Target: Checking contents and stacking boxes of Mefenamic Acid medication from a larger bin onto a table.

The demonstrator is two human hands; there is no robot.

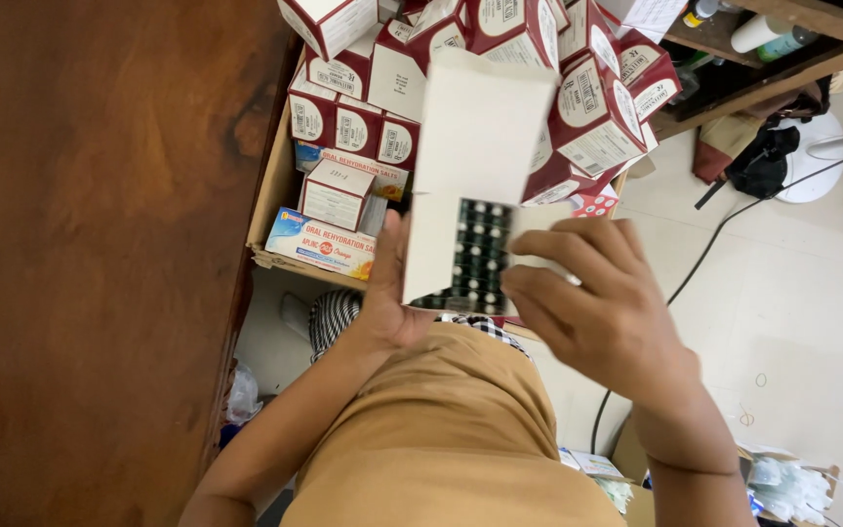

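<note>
Here, both forearms rose from the bottom of the view toward the middle, over a lap in a tan garment (461,429). The left hand (390,293) came up from about seven o'clock, its wrist bent back and its palm against the left side of a white box (475,146); its thumb lay along the box's edge, closed on it, while the fingers were hidden behind the card. The right hand (592,298) came in from five o'clock, knuckles toward the camera, fingers curled over the box's lower right corner, closed on it too. The box sat at the centre of the view, its lid flap lifted toward twelve o'clock, and rows of small dark bottle caps (480,259) showed inside it.

At nine o'clock a dark wooden counter (100,244) filled the whole left side, its edge running just beside the left forearm. From eleven to one o'clock, a cardboard tray (270,210) held a crowded heap of maroon and white cartons (587,107), close behind the raised flap, and an orange and white packet (322,244) lay at its near edge. From two to four o'clock pale floor (792,283) lay open, crossed by a black cable (704,254). A wooden shelf (763,59) stood at one o'clock.
</note>
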